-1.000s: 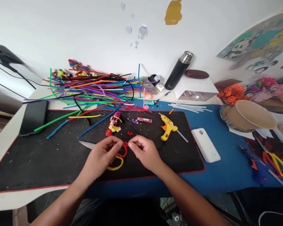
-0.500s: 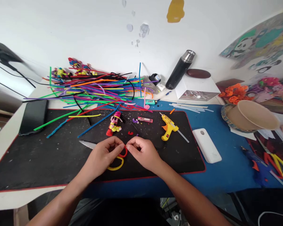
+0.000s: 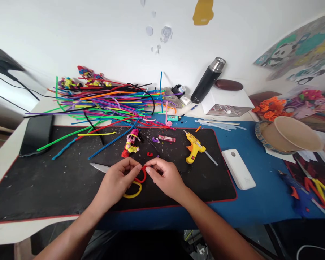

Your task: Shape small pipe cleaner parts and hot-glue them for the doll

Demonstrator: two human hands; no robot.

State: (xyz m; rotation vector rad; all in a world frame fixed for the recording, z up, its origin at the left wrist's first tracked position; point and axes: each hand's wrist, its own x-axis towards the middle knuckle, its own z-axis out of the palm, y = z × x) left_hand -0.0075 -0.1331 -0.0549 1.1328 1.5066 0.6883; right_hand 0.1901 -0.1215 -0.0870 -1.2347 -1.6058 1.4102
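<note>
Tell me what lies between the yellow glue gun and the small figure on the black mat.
A red lighter, a purple curl and small red pieces, as the head view shows.

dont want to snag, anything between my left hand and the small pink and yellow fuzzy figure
Nothing visible. The figure lies just beyond your left hand; the red and yellow handled metal scissors are below it.

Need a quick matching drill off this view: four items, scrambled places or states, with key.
1. Glue gun
2. Oval brown case
3. White power bank
4. Scissors with red and yellow handles

A. On top of the white box
B. Partly hidden by the left hand
C. Yellow body, on the right part of the black mat
D. On the blue cloth, right of the mat

Pairs: 1-C; 2-A; 3-D; 4-B
</note>
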